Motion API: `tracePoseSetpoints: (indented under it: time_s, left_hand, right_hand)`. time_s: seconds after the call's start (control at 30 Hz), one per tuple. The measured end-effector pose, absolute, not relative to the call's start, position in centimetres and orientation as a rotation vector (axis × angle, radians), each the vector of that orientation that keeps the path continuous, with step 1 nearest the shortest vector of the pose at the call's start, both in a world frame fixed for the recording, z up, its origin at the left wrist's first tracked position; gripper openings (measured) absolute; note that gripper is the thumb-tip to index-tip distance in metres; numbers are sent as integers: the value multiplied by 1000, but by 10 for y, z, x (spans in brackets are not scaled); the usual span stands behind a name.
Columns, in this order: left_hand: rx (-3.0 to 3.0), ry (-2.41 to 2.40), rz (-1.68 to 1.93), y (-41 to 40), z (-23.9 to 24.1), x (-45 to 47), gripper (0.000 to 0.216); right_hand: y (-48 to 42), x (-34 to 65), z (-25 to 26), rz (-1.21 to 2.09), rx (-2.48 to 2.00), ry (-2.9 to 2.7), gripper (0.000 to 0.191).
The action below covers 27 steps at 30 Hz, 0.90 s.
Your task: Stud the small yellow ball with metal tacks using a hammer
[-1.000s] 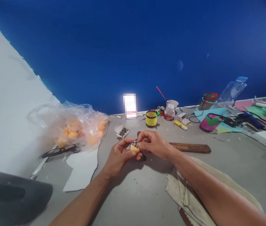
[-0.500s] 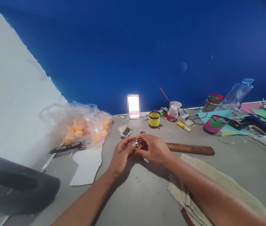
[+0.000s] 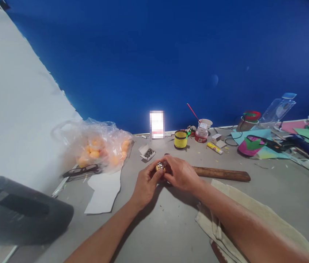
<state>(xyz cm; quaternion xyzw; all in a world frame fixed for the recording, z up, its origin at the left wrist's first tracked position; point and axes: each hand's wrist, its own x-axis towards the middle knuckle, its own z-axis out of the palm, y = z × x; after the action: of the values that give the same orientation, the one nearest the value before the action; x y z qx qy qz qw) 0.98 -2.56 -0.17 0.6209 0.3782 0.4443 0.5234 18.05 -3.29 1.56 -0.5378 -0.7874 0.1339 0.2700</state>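
Observation:
Between my two hands is a small yellow-orange ball (image 3: pixel 160 167), its near side studded with shiny silver tacks. My left hand (image 3: pixel 145 181) grips it from the left, thumb on the near side. My right hand (image 3: pixel 181 172) closes around its right side, and its fingertips are partly hidden there. Just beyond my hands stands an open small white box (image 3: pixel 148 153) full of shiny metal tacks. Behind my right hand lies a wooden handle (image 3: pixel 222 174), its other end mostly covered.
A clear plastic bag of orange balls (image 3: pixel 94 149), glasses (image 3: pixel 81 170) and white paper (image 3: pixel 103 193) lie left, near a dark cylinder (image 3: pixel 25 210). A yellow cup (image 3: pixel 180 139) and glue stick (image 3: pixel 214 148) stand behind; a beige cloth (image 3: pixel 242 204) lies under my right forearm.
The ball has turned slightly in my fingers, showing more of its tack-studded side. My left thumb has shifted lower on it. The view has moved slightly to the left.

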Motion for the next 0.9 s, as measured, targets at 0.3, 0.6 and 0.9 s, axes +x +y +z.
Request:
tracePoseSetpoints:
  time_s: [0.3, 0.6, 0.9]
  left_hand:
    - [1745, 944, 1116, -29, 0, 5, 35]
    - [1292, 789, 1127, -22, 3, 6, 40]
    - [1054, 660, 1050, -21, 2, 8, 41]
  right_hand:
    - [-33, 180, 8, 286, -1314, -2106, 25]
    - [-34, 180, 12, 390, -1238, -2033, 27]
    - [-31, 185, 14, 484, -1129, -2065, 31]
